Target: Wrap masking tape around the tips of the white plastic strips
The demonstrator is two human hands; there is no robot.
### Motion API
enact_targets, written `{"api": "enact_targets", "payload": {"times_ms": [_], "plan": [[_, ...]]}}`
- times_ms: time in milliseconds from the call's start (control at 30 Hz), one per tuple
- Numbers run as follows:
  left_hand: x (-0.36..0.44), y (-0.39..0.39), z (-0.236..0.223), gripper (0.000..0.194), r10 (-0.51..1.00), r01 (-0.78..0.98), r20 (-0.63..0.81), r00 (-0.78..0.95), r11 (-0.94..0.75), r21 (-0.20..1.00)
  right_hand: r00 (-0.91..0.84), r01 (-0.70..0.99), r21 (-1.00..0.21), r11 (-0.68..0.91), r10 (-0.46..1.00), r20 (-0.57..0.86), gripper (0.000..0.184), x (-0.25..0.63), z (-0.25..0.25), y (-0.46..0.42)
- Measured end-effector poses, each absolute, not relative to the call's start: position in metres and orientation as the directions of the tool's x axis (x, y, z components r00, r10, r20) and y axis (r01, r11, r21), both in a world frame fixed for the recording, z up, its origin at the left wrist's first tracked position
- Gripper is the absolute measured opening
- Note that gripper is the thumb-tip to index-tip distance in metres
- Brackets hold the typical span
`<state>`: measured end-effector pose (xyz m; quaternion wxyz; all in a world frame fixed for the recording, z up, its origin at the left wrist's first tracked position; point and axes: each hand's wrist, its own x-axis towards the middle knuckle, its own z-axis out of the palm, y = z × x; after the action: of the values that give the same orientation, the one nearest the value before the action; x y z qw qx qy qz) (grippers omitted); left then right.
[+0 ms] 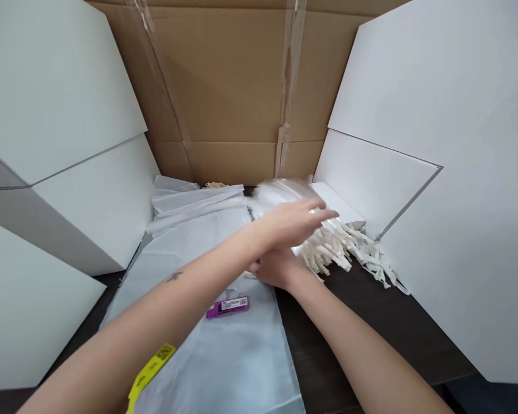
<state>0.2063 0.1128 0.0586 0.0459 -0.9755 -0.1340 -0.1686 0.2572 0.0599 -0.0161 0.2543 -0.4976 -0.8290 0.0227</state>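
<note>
Clear plastic bag (280,198), blurred, just under the left hand (291,221), which looks open, fingers extended. Right hand (276,267) half hidden below it, grip unclear. Cream strips (332,250) stick out past the hands; purple packet (228,307) nearby on white sheet (198,259).

A clear plastic bundle (280,195) (blurred) meets a fan of cream strips (336,250).

Packet (228,307) on plastic sheet (224,356); paper strips (336,250) to its right on table (371,322); left panel (56,98) and right panel (440,86) at the sides; cardboard wall (228,86) behind.
</note>
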Motion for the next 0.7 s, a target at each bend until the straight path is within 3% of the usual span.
{"api": "enact_targets", "payload": {"times_ms": [133, 233, 333, 400, 567, 700], "plan": [[0.131, 0.104, 0.077, 0.031, 0.513, 0.491, 0.383, 0.768, -0.856, 0.161, -0.243, 0.829, -0.378, 0.413, 0.874, 0.42, 0.019, 0.266, -0.016, 0.064], [0.081, 0.089, 0.066, 0.027, 0.604, 0.555, 0.254, 0.755, -0.796, 0.241, -0.04, 0.836, -0.471, 0.282, 0.887, 0.46, 0.021, 0.274, -0.015, 0.067], [0.056, 0.074, 0.038, 0.025, 0.583, 0.56, 0.053, 0.811, -0.799, 0.219, 0.023, 0.805, -0.518, 0.29, 0.856, 0.516, 0.02, 0.277, -0.014, 0.067], [0.055, 0.069, 0.022, 0.021, 0.574, 0.563, 0.037, 0.818, -0.812, 0.152, 0.023, 0.797, -0.511, 0.321, 0.83, 0.557, 0.019, 0.275, -0.013, 0.065], [0.058, 0.054, 0.02, 0.019, 0.598, 0.611, 0.247, 0.763, -0.791, 0.026, 0.106, 0.755, -0.578, 0.311, 0.811, 0.575, 0.024, 0.273, -0.009, 0.06], [0.008, -0.005, 0.045, 0.021, 0.564, 0.648, 0.456, 0.688, -0.761, -0.038, 0.018, 0.748, -0.55, 0.37, 0.818, 0.575, 0.022, 0.271, -0.01, 0.058]]}}
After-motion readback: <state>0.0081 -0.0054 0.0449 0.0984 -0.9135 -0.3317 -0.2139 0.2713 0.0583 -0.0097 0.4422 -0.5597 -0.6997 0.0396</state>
